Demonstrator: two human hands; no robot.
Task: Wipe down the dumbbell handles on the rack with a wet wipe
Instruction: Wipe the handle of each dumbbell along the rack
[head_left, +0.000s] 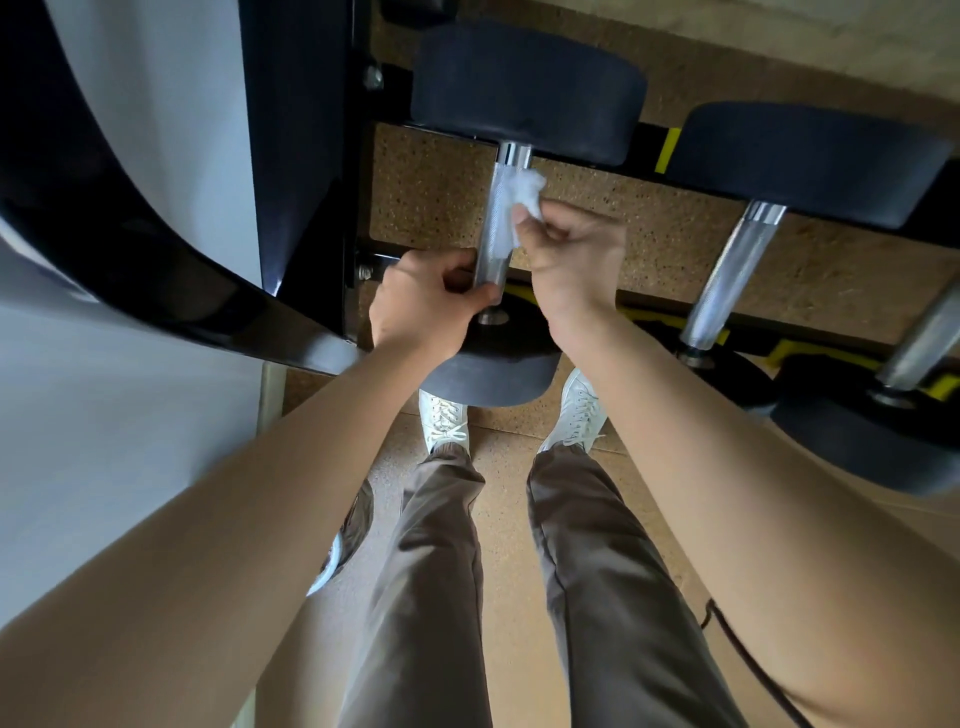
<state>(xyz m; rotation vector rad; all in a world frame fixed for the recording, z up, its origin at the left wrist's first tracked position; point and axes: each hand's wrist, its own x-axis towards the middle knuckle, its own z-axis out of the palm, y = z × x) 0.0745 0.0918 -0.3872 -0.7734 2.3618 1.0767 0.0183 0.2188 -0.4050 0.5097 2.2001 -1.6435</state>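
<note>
A dumbbell with black round heads and a knurled steel handle (494, 228) lies on the rack in front of me. My left hand (423, 301) grips the near end of that handle. My right hand (569, 254) pinches a crumpled white wet wipe (524, 195) and presses it against the handle's right side, near the far head (524, 88). A second dumbbell's handle (727, 280) lies to the right, untouched.
A third dumbbell's handle (919, 348) shows at the right edge. The black rack frame (301, 156) rises at the left, with yellow strips along the rails. My legs and white shoes (441, 421) stand on a speckled cork-coloured floor (431, 192). A dark cable (748, 660) lies at lower right.
</note>
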